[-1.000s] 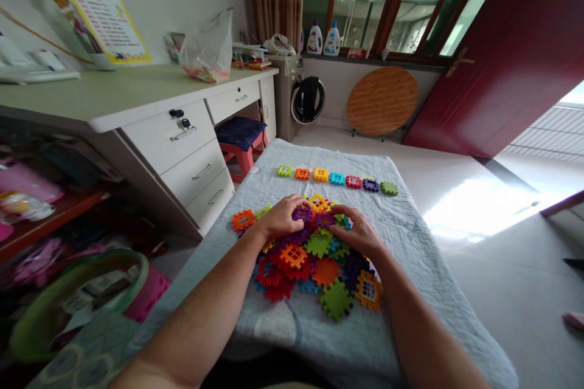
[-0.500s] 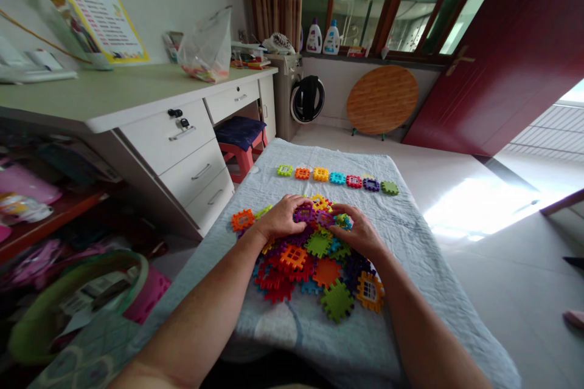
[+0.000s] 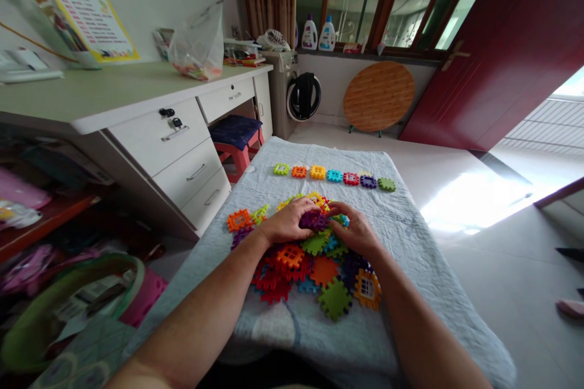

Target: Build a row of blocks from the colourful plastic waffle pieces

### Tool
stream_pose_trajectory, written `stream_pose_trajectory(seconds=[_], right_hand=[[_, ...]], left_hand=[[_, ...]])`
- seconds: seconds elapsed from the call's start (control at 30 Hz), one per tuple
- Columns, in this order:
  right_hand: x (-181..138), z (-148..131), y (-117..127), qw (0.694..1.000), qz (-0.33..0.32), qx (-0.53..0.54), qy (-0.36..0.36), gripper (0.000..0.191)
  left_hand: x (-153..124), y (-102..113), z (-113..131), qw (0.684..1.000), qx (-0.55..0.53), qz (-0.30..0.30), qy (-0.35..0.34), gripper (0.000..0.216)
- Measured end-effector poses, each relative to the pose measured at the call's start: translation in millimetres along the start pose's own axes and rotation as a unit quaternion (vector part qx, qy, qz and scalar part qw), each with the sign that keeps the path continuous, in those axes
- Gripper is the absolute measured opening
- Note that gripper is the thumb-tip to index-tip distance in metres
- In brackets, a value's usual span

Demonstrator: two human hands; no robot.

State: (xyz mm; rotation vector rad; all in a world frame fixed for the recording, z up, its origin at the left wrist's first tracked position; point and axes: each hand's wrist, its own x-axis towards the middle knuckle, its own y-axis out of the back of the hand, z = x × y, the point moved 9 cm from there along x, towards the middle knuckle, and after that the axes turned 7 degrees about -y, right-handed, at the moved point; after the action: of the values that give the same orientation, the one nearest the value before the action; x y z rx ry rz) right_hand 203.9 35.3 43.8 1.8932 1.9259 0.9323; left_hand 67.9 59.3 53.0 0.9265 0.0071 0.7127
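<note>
Over a heap of colourful interlocking plastic tiles, my left hand (image 3: 288,220) is closed with thumb and fingers around a purple tile (image 3: 312,220). My right hand (image 3: 356,231) pinches in from the other side, its thumb and fingertips at the purple tile's right edge. Whether one or two purple pieces are between the hands is hard to make out. Just below them lies a green tile (image 3: 316,244). Nearer to me in the heap are an orange window tile (image 3: 291,256), red tiles (image 3: 275,290), a plain orange tile (image 3: 324,270) and another green tile (image 3: 335,299).
A row of several tiles (image 3: 334,176) in different colours runs across the far part of the cloth-covered table (image 3: 410,292). To the left stand a desk (image 3: 137,91) with drawers and a stool (image 3: 237,132). A green basket (image 3: 123,292) sits at lower left.
My hands have come slightly closer together, and the purple pieces between them now overlap and look tilted. The whole view has shifted a little.
</note>
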Motion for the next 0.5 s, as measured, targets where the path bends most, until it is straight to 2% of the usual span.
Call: stream_pose_trajectory(seconds=[0.07,0.17,0.5], right_hand=[[0.7,3.7,1.2,1.000,0.007,0.005,-0.010,0.034],[1.4,5.2,-0.9,1.000,-0.003,0.005,-0.011,0.034],[-2.2,-2.1,0.0,0.997,-0.021,-0.076,-0.012,0.041]], left_hand=[[1.9,-6.2,-1.1,1.000,0.003,-0.029,-0.008,0.057],[3.4,-8.1,-2.5,0.999,-0.002,-0.042,-0.005,0.058],[-0.3,3.7,-6.3,0.999,-0.018,-0.017,0.035,0.052]])
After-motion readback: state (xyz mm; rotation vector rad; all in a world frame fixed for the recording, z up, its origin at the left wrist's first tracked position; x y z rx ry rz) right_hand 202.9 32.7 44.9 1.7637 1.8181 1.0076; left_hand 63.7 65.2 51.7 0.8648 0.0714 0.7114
